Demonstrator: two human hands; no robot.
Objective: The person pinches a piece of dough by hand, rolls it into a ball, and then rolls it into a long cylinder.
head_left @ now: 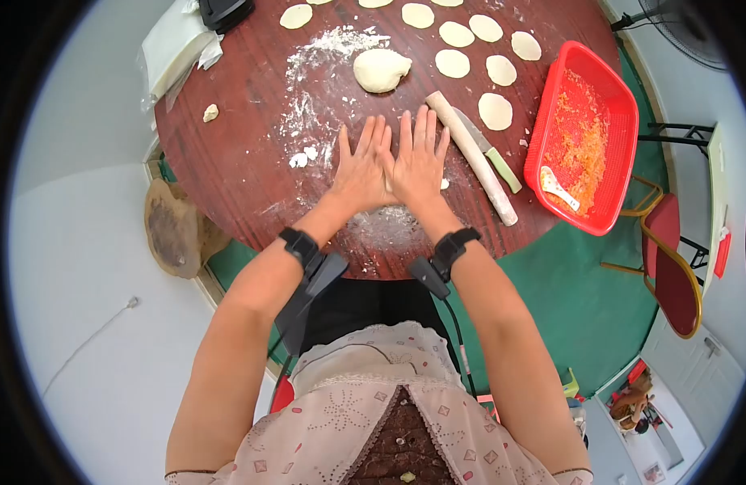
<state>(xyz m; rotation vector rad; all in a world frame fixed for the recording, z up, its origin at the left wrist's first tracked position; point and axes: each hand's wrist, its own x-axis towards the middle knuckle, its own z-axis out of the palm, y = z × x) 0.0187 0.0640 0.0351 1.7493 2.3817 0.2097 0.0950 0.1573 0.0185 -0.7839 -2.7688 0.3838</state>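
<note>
My left hand (361, 171) and my right hand (417, 166) lie flat, side by side, on the floured table near its front edge. Their thumbs meet or overlap, and the fingers point forward, stretched out. A small pale bit of dough (445, 183) shows beside my right palm; whatever lies under the palms is hidden. Beyond the fingertips sits a large ball of dough (381, 70). A wooden rolling pin (474, 162) lies just right of my right hand. Partly under it is a knife with a green handle (503, 170).
Several flat round dough wrappers (495, 111) are spread over the far right of the table (227, 162). A red basket (540, 129) holds orange shredded filling and a white spoon (558, 190). Loose flour (304, 113) and a dough scrap (210, 113) lie left. A chair (668, 259) stands right.
</note>
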